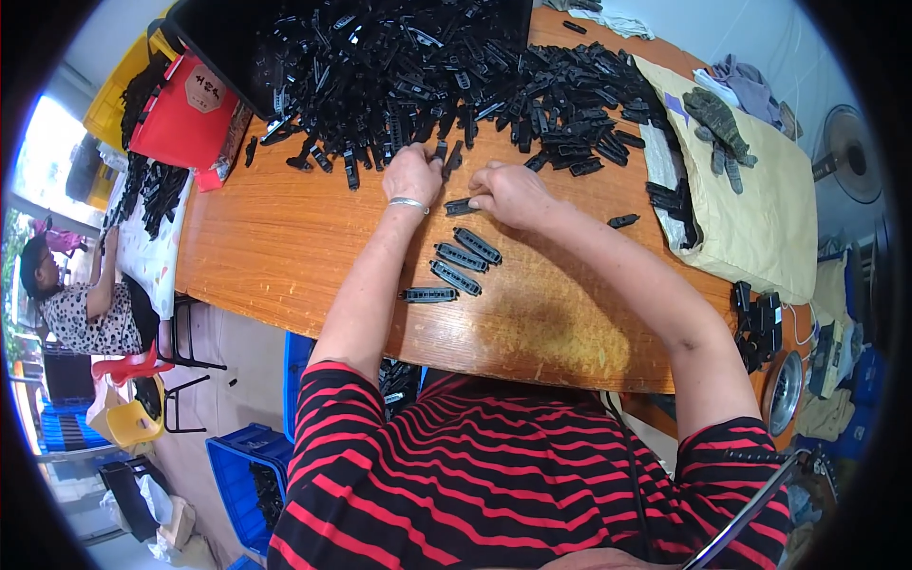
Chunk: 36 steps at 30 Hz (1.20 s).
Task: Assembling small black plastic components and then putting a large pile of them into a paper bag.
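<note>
At the near edge of a large heap of black plastic parts (408, 76), my left hand (412, 178) is closed, its fingertips pressed against a slim black part (453, 160). My right hand (511, 194) is bent just to the right of it, with thumb and fingers closed on another narrow black part (460, 206) held low over the table. Below my hands lie several long dark clip-like pieces (463, 256), set out in a slanting, roughly parallel column. The small details of the parts are too fine to make out.
A black bin (228, 47) tips its parts onto the wooden table (256, 228). A red bag (195, 109) stands left; a beige sack (750, 209) with a grey glove (719, 133) lies right. Blue crates (249, 446) are below. Another person (85, 294) sits far left.
</note>
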Each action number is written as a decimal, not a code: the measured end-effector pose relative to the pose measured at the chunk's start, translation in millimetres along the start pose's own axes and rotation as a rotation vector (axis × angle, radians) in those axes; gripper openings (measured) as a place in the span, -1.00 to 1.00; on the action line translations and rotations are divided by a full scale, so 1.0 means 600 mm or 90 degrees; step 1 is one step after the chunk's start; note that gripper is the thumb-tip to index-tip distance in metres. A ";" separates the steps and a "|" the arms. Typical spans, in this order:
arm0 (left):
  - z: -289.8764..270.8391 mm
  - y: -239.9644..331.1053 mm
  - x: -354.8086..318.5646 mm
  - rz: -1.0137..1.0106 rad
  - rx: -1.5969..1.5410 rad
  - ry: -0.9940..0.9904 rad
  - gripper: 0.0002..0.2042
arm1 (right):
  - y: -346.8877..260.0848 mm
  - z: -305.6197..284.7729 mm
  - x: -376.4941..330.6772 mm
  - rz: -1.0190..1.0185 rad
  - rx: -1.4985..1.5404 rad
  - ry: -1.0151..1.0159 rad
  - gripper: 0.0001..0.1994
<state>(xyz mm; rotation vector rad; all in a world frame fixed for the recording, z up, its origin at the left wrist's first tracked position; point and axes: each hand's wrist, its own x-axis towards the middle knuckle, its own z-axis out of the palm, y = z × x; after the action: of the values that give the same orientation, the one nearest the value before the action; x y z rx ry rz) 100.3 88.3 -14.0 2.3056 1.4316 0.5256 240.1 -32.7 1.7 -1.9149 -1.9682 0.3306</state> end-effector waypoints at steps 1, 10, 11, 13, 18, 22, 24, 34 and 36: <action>-0.004 -0.002 0.002 -0.008 -0.013 -0.006 -0.77 | 0.002 -0.001 0.001 -0.003 0.010 0.004 -0.73; -0.060 -0.022 -0.033 0.025 -0.512 -0.162 -0.84 | -0.015 -0.037 0.008 -0.015 0.076 0.187 -0.62; -0.075 -0.002 -0.045 -0.011 -0.657 -0.301 -0.84 | -0.009 -0.038 0.010 -0.084 0.106 0.185 -0.65; -0.079 0.010 -0.052 -0.036 -0.682 -0.360 -0.84 | 0.016 -0.032 0.020 -0.247 0.141 0.211 -0.76; -0.047 -0.011 -0.068 -0.087 -0.687 -0.297 -0.85 | -0.007 -0.032 0.006 -0.004 0.373 0.025 -0.82; -0.028 -0.008 -0.078 -0.082 -0.602 -0.272 -0.85 | 0.001 -0.017 0.006 0.211 0.430 -0.062 -0.83; -0.014 -0.012 -0.077 -0.071 -0.595 -0.243 -0.85 | -0.003 -0.013 0.007 0.265 0.455 -0.072 -0.82; 0.028 -0.023 -0.067 -0.106 -0.442 -0.159 -0.83 | -0.011 -0.010 0.007 0.394 0.571 -0.114 -0.76; 0.030 -0.022 -0.066 -0.107 -0.423 -0.150 -0.82 | -0.009 -0.011 0.009 0.402 0.585 -0.114 -0.77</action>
<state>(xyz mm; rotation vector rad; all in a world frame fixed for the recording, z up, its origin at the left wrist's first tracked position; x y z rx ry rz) 83.2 56.0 -40.8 1.6454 1.1072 0.5528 237.9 -27.9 10.5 -1.7858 -0.9070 1.3327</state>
